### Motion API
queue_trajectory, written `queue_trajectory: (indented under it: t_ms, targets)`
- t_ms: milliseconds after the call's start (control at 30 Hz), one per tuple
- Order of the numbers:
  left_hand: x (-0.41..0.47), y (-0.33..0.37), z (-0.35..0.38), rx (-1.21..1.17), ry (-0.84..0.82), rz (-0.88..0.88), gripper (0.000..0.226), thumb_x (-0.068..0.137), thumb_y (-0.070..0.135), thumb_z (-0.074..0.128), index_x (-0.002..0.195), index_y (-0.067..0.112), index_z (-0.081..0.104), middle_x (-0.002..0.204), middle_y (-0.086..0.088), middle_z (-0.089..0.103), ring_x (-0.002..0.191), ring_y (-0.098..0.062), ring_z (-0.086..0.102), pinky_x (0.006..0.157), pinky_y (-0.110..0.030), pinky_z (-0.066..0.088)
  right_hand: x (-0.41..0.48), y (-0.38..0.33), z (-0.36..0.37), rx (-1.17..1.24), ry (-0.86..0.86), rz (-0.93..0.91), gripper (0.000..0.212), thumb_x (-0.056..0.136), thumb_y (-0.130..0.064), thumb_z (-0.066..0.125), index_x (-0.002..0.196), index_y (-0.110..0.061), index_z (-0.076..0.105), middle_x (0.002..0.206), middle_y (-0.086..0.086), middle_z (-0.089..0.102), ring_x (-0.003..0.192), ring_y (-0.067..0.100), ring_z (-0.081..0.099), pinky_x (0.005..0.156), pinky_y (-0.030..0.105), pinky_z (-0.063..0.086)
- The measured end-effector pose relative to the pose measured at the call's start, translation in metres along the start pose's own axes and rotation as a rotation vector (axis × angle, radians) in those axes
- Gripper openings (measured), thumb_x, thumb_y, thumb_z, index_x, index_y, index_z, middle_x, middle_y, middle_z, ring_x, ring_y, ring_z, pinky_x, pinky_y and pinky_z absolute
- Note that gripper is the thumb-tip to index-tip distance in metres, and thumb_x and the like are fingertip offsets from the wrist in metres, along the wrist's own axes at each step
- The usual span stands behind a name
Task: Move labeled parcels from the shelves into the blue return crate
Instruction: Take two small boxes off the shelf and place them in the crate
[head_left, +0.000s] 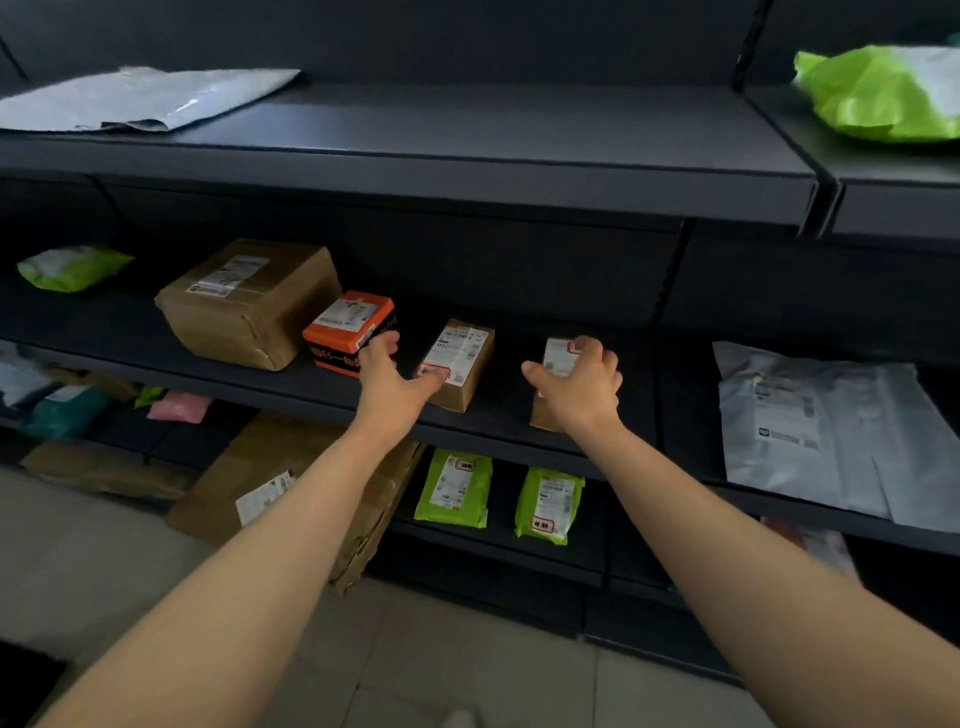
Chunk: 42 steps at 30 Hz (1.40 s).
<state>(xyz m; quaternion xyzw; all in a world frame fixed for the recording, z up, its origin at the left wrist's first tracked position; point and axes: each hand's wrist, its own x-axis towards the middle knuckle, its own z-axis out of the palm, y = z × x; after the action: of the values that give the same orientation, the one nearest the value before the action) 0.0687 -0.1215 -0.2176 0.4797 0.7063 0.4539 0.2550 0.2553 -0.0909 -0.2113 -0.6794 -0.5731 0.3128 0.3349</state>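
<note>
On the middle dark shelf (322, 384) stand two small brown labeled boxes. My right hand (579, 387) is closed around the right one (545, 413), covering most of it. My left hand (392, 382) is spread open at the near left corner of the other small box (460, 364), thumb touching its red-marked label, fingers toward an orange-and-black box (348, 327). A large brown carton (249, 301) sits left of that. The blue crate is out of view.
Two green mailers (454, 488) (548, 504) lie on the shelf below, beside a big carton (291, 493) on the floor. Grey mailers lie at right (821, 436) and top left (145, 98). Green bags sit top right (883, 93) and far left (72, 267).
</note>
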Motion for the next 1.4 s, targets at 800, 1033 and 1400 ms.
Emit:
queue_trajectory:
  t_ms: [800,1033,1400]
  targets:
    - [0.109,-0.075,0.063,0.314,-0.331,-0.167,0.124,0.059,0.038,0.085,0.148,0.021,0.0,0.152,-0.013,0.018,0.14,-0.034,0.021,0.112,-0.055,0.026,0.081,0.041,0.08,-0.236,0.054,0.561,0.115,0.07,-0.049,0.073,0.149,-0.018,-0.004,0.151,0.012,0.017,0.137,0.035,0.02,0.108,0.05,0.026]
    - [0.115,-0.076,0.07,0.196,-0.287,-0.108,0.115,0.065,0.024,0.082,0.149,0.016,0.003,0.149,-0.014,0.026,0.137,-0.034,0.026,0.109,-0.048,0.029,0.087,0.038,0.082,-0.237,0.074,0.577,0.114,0.068,-0.043,0.075,0.149,-0.017,-0.001,0.147,0.012,0.024,0.134,0.034,0.025,0.104,0.051,0.032]
    - [0.099,-0.06,0.061,0.071,-0.262,0.014,0.12,0.062,0.028,0.084,0.15,0.015,0.003,0.151,-0.01,0.026,0.14,-0.026,0.026,0.115,-0.041,0.027,0.063,0.028,0.072,-0.141,0.19,0.486,0.11,0.069,-0.041,0.074,0.148,-0.019,0.001,0.144,0.013,0.027,0.133,0.035,0.026,0.103,0.053,0.031]
